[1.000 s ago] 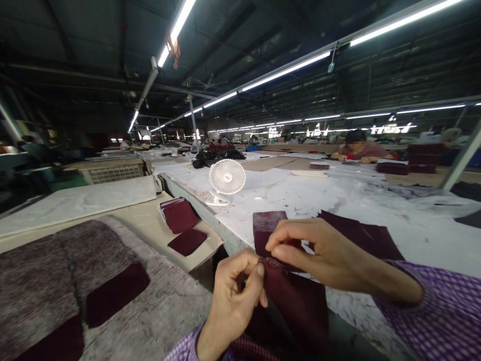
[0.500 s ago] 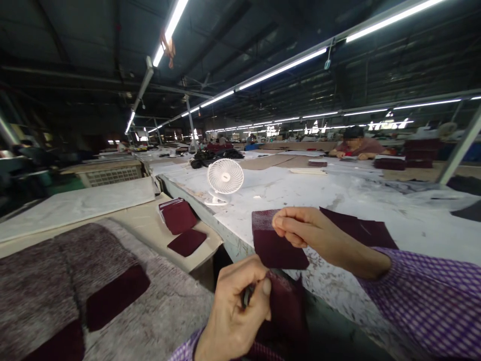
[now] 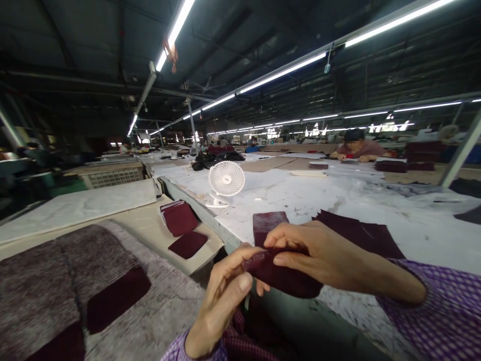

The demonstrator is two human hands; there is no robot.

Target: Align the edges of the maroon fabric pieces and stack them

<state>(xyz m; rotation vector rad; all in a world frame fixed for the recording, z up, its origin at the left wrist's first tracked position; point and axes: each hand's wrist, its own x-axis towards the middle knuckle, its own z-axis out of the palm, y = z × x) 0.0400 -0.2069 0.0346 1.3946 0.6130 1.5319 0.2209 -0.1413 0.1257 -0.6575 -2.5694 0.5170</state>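
In front of me I hold a maroon fabric piece [image 3: 283, 276], tilted, with a paler speckled strip along its left end. My right hand [image 3: 300, 250] pinches its upper edge between thumb and fingers. Curled around the left end is my left hand [image 3: 225, 293], its fingers partly behind the cloth and its thumb at the near side. Beyond my hands, another maroon piece with a greyish speckled band [image 3: 269, 219] lies on the white table [image 3: 285, 185], partly covered by my right hand. A fanned stack of maroon pieces [image 3: 361, 233] lies past my right wrist.
A white fan [image 3: 226, 179] stands near the table's edge. On a beige surface to the left are a small maroon stack [image 3: 179, 218] and a single maroon piece [image 3: 188, 244]. Speckled cloth [image 3: 33, 271] covers the near left surface. A co-worker [image 3: 358, 145] leans over the far table.
My right hand has come down and toward my left hand and now grips the maroon piece. The piece has been lifted and turned from hanging to nearly sideways.
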